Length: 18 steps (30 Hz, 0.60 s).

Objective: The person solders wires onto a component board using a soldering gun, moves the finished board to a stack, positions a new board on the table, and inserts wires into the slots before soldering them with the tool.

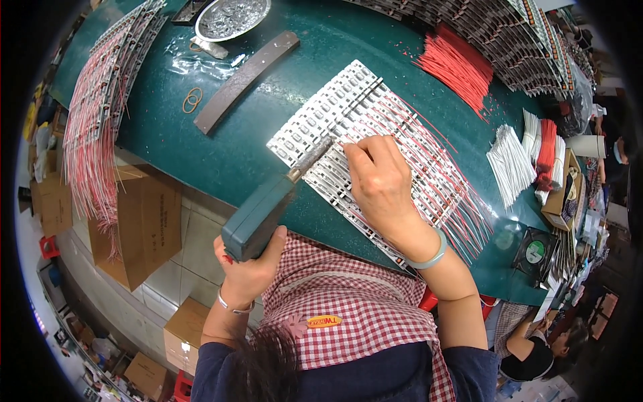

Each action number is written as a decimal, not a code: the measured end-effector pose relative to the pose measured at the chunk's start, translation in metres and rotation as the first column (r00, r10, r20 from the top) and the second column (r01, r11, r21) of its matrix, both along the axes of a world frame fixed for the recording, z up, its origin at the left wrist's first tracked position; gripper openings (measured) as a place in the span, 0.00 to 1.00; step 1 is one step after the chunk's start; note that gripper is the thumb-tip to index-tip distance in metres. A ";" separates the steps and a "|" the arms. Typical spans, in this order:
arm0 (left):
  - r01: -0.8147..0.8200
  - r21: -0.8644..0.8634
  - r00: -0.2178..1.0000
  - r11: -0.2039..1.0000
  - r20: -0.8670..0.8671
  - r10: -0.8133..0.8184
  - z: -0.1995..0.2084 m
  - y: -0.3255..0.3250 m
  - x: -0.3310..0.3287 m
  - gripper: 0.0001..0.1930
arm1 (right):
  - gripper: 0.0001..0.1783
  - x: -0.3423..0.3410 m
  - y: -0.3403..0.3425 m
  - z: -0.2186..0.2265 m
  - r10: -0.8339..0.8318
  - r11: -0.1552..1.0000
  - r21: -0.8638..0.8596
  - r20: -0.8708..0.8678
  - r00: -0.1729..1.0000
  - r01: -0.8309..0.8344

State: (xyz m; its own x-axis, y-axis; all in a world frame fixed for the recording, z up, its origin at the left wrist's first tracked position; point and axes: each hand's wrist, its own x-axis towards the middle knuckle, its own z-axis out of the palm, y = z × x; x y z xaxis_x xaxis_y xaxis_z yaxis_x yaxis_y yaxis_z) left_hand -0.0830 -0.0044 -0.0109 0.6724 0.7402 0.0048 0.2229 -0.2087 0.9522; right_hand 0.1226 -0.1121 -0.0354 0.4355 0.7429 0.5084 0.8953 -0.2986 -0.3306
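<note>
1. Red and white trailing wires [97, 174] hang past the edge of the bench [298, 77] from a pile of wired boards [117, 67]; probably they are too long to lie flat there.
2. The dish [233, 20] and the bar [248, 82] lie beyond the left hand, perhaps so that they do not disturb the arms.
3. The left hand [251, 268] is wrapped around the green tool [258, 214], so the grey tip [311, 159] slants over the panel; whether it touches, I cannot tell.
4. The panel [328, 110] lies flat before the person, it seems for both hands to reach.
5. The right hand [380, 177] is over the panel, thumb and fingers pinched together near the tip; what they pinch, I cannot tell.
6. Loose red wires [459, 67] and white wires [511, 164] lie in bundles, probably for this hand's easy reach.
</note>
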 end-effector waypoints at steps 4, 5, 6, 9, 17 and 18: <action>-0.080 -0.138 0.997 0.987 0.006 0.081 0.003 0.002 -0.005 0.10 | 0.10 0.000 0.001 0.001 0.001 1.000 0.009 -0.001 1.000 -0.001; -0.101 -0.186 0.994 0.977 0.029 0.109 0.003 0.003 -0.006 0.14 | 0.10 0.000 0.001 0.001 0.002 1.000 0.005 -0.003 1.000 -0.002; -0.121 -0.234 0.989 0.965 0.052 0.136 0.003 0.004 -0.006 0.19 | 0.10 0.000 0.001 0.002 0.004 1.000 0.001 -0.003 1.000 -0.004; -0.094 -0.474 0.968 0.876 0.163 0.192 0.023 0.008 0.008 0.20 | 0.10 0.000 -0.001 0.003 -0.025 1.000 -0.015 -0.005 1.000 0.025; -0.089 -0.582 0.936 0.809 0.229 0.268 0.013 0.019 0.005 0.27 | 0.07 0.078 -0.020 0.036 -0.144 0.990 -0.005 0.048 0.988 0.144; -0.096 -0.574 0.935 0.813 0.229 0.272 0.013 0.019 0.006 0.27 | 0.07 0.103 -0.024 0.034 -0.205 0.978 -0.019 0.126 0.971 0.209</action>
